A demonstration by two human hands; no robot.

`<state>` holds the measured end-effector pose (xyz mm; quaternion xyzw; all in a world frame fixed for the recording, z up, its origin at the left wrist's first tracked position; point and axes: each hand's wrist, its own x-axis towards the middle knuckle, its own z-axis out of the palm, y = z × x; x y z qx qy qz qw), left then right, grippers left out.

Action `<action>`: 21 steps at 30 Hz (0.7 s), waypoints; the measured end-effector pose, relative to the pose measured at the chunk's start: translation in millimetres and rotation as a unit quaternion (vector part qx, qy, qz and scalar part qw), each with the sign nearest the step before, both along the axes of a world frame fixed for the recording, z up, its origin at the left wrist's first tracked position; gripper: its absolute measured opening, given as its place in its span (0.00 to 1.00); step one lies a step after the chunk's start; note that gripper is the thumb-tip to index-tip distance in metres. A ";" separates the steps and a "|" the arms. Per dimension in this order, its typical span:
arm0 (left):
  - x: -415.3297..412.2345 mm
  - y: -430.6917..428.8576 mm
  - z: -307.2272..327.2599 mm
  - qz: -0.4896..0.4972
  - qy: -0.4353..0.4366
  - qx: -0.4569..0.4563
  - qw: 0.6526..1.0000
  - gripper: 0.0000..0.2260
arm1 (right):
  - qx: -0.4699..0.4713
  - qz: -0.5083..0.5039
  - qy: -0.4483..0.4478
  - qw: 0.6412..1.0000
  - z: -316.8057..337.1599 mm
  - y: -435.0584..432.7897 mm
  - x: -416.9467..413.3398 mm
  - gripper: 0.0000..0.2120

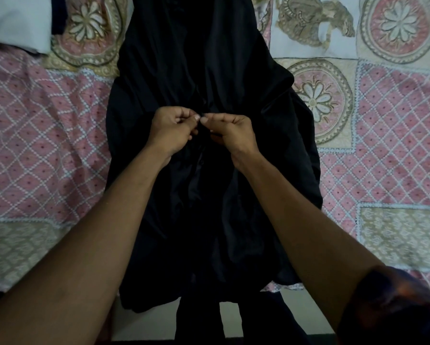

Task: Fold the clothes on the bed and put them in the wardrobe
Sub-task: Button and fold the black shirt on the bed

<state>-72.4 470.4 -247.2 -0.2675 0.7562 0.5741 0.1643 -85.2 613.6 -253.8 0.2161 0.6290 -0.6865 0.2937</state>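
A long black garment (pixel 184 58) lies spread lengthwise down the middle of the bed, its near end hanging over the bed's front edge. Both my hands meet at its centre front seam. My left hand (pixel 171 127) has its fingers curled and pinches the black fabric at the seam with thumb and forefinger. My right hand (pixel 230 131) does the same from the other side, its fingertips almost touching those of the left. What sits between the fingertips is too dark to make out.
The bed carries a pink, white and beige patterned cover (pixel 42 135) with flower medallions. A white pillow or folded cloth (pixel 14 21) lies at the far left corner, with something dark beside it. Pale floor (pixel 308 317) shows below the bed's front edge.
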 end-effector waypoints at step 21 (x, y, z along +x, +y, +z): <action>2.2 1.2 -2.0 0.037 0.025 0.003 0.999 0.06 | 0.039 -0.021 0.014 0.999 -6.0 -6.6 0.8 0.06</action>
